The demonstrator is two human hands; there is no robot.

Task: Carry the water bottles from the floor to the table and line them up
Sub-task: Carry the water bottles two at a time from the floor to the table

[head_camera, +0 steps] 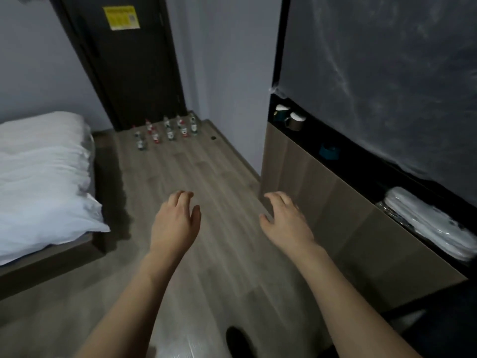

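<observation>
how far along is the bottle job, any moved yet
Nothing looks done: the water bottles stand grouped on the floor by the dark door. Left hand and right hand hold nothing. All carrying and lining up remains; no table top shows.

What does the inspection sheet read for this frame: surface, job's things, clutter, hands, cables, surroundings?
Surface: wood-look floor; no table can be told for certain.
Job's things: water bottles stand upright in a cluster on the floor before the dark door, none picked up yet.
Clutter: two mugs and a blue item in the dark shelf recess; white wrapped bundle further along it.
Hands: left hand and right hand both held out, fingers loosely curled, holding nothing.
Cables: nothing seen.
Surroundings: bed with white bedding at left; wooden cabinet at right; yellow notice on the door.
</observation>
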